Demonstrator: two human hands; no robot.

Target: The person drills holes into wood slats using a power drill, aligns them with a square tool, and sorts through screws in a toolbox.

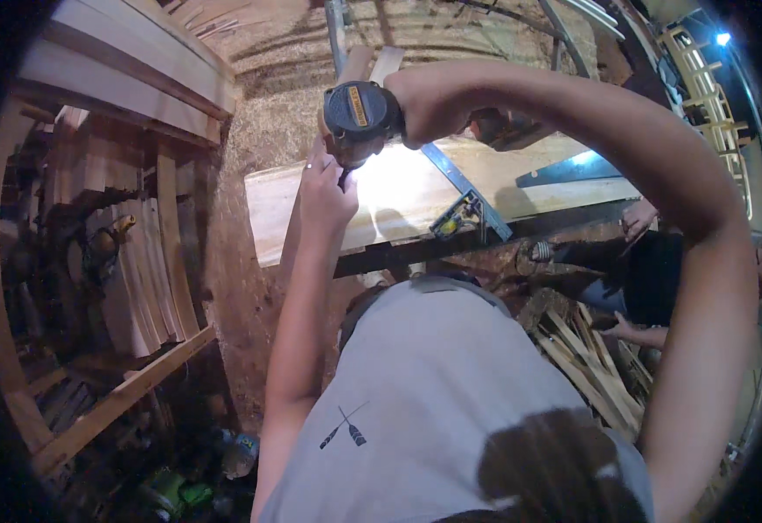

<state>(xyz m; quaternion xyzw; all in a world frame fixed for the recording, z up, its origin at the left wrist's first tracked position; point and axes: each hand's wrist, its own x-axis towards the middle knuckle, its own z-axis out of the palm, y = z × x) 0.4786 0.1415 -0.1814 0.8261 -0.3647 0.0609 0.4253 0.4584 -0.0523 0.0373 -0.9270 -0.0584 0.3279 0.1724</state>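
Observation:
A cordless drill (365,108) with a black rear cap is held in my right hand (429,103), its nose pointing down at the work. Its lamp throws a bright glare onto a pale wooden board (276,218). Close below the drill's nose is my left hand (327,193), fingers bent in over a narrower brown wood strip (293,228) that crosses the board. What those fingers pinch is hidden by the drill and the glare. To the right, a combination square (468,196) lies across the board. Farther right on it rests a saw blade (572,170).
Timber is stacked on a wooden rack (124,383) at the left, with thick planks (137,65) above it. Another person (651,270) sits at the right, near a pile of offcuts (590,362). Shavings cover the floor (281,65) beyond the board.

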